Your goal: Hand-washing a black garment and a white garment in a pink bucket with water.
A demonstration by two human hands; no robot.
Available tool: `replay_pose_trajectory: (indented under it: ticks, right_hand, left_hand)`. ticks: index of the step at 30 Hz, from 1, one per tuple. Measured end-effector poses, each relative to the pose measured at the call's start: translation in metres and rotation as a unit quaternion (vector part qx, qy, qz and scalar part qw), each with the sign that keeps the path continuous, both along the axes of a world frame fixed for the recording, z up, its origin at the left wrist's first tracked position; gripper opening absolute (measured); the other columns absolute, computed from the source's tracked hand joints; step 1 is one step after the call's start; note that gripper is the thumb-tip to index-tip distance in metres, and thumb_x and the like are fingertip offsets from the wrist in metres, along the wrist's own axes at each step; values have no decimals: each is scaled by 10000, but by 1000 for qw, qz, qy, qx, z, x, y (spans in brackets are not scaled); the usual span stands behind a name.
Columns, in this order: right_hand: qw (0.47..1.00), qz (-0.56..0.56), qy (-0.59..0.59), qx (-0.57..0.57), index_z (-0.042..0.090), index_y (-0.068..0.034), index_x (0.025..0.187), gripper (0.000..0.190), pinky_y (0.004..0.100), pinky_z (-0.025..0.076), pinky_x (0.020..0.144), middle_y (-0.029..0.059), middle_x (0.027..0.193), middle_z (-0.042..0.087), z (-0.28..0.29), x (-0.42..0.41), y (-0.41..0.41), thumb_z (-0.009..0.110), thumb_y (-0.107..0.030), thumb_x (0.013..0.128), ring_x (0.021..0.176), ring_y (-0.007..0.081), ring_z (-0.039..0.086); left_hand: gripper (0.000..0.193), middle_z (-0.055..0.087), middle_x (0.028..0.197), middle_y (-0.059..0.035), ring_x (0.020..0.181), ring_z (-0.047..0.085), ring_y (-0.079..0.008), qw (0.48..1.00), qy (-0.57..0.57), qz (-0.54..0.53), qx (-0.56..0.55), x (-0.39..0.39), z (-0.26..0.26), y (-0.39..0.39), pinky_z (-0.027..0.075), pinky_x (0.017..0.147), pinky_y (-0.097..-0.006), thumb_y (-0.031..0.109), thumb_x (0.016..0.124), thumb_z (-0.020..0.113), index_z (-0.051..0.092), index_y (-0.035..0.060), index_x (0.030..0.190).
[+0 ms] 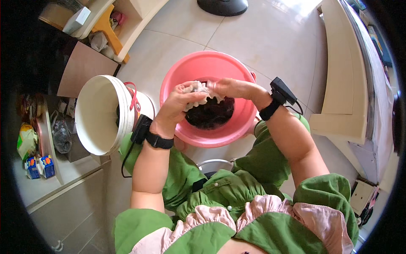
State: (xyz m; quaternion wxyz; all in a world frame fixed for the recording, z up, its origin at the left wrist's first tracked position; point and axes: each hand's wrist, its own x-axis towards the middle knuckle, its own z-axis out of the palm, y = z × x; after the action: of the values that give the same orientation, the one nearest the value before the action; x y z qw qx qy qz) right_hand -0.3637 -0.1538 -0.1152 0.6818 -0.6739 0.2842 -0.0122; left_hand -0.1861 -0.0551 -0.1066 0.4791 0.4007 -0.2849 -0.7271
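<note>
A white, ruffled piece of cloth (193,104) is bunched up between my two hands above a pink plastic basin (207,139). My left hand (173,106) grips it from the left, thumb laid across the folds. From the right, my right hand (236,89) pinches the other side; its fingers are blurred and partly hidden. Dark material, apparently wet cloth or dark water (211,116), covers the basin's bottom below the hands. The basin stands on the floor between my knees. Each wrist carries a black strap with a small device.
Left of the basin is a white plastic bucket (95,114) with a red handle. Open shelves (50,136) hold packets and bags at the far left. A round black base (222,7) rests on the tiled floor ahead. Cream furniture (344,73) runs along the right.
</note>
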Motion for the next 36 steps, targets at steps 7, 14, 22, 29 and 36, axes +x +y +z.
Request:
replay_pose_trajectory:
  ticks: [7, 14, 22, 29, 36]
  right_hand:
    - [991, 53, -19, -124, 578, -21, 850, 274, 192, 372, 537, -48, 687, 484, 16, -11, -5, 592, -294, 830, 621, 44, 422]
    - [996, -76, -52, -6, 595, 12, 888, 245, 193, 410, 628, -11, 754, 567, 5, -3, -9, 604, -221, 814, 693, 44, 503]
    - [940, -306, -90, -118, 607, 30, 819, 286, 320, 455, 604, 120, 688, 607, -16, 19, 4, 565, -253, 816, 640, 161, 571]
    - [829, -188, -62, -524, 500, -29, 808, 169, 385, 460, 480, 133, 623, 555, 10, 44, 65, 495, -198, 802, 529, 310, 568]
    - [791, -199, 94, -571, 531, -63, 779, 139, 354, 451, 426, 99, 560, 573, -12, 42, 41, 504, -199, 793, 467, 238, 581]
  left_hand:
    - [220, 588, 830, -17, 718, 556, -92, 999, 12, 44, -6, 13, 2, 0, 436, 644, -201, -32, 681, 532, 564, 21, 893]
    - [272, 567, 837, -31, 738, 548, -120, 980, -114, 164, 9, -3, -36, -11, 447, 669, -243, -49, 672, 421, 543, 8, 908]
    - [206, 576, 779, -17, 701, 559, -120, 976, 9, 216, 23, -40, -12, -26, 455, 637, -251, 230, 856, 488, 580, 50, 820]
    - [381, 460, 569, 27, 481, 419, -72, 975, 99, 198, 24, -25, -47, -22, 351, 439, -239, 396, 891, 448, 552, 84, 699]
    - [314, 446, 603, 23, 536, 443, -103, 941, -25, 318, 115, -57, -34, -30, 363, 486, -263, 270, 905, 380, 533, 68, 719]
